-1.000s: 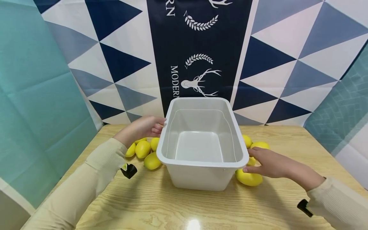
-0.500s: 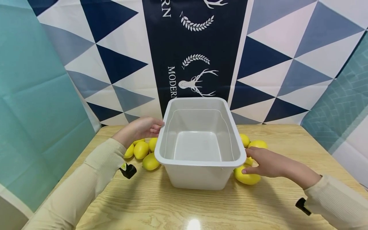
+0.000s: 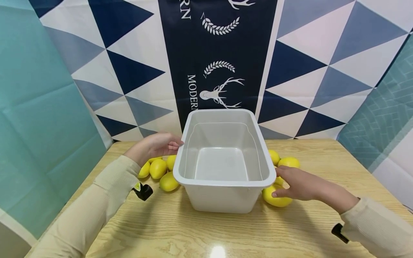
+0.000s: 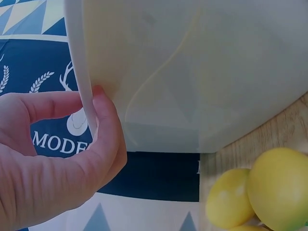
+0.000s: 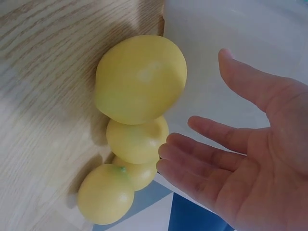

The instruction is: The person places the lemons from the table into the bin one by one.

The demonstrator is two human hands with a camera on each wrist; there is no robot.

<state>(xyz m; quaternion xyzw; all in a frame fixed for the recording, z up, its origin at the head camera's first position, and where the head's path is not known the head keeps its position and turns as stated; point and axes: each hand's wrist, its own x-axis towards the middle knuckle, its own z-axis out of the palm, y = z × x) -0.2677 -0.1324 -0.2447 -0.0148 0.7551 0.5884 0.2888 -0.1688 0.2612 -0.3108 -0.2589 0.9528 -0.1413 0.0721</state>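
Observation:
A deep, light grey plastic tub (image 3: 222, 183) stands on the wooden table with nothing inside it. At its left rim my left hand (image 3: 159, 145) pinches the edge between thumb and fingers; the left wrist view shows the rim (image 4: 79, 53) between them. My right hand (image 3: 301, 182) is by the tub's right wall, its fingers spread and relaxed. In the right wrist view that palm (image 5: 250, 173) holds nothing, and the fingertips are close to a row of lemons (image 5: 139, 79). The largest lemon (image 3: 276, 196) lies below the right thumb.
Several more lemons (image 3: 158, 169) lie left of the tub, partly under the left forearm. On the right, another lemon (image 3: 289, 163) rests behind the hand. A patterned cloth (image 3: 138, 71) hangs at the table's back edge, with teal panels (image 3: 48, 118) at the sides.
The head view has shifted slightly, so everything sits a little further left. My left fingers have slid slightly nearer along the rim. The tub and lemons stay in place.

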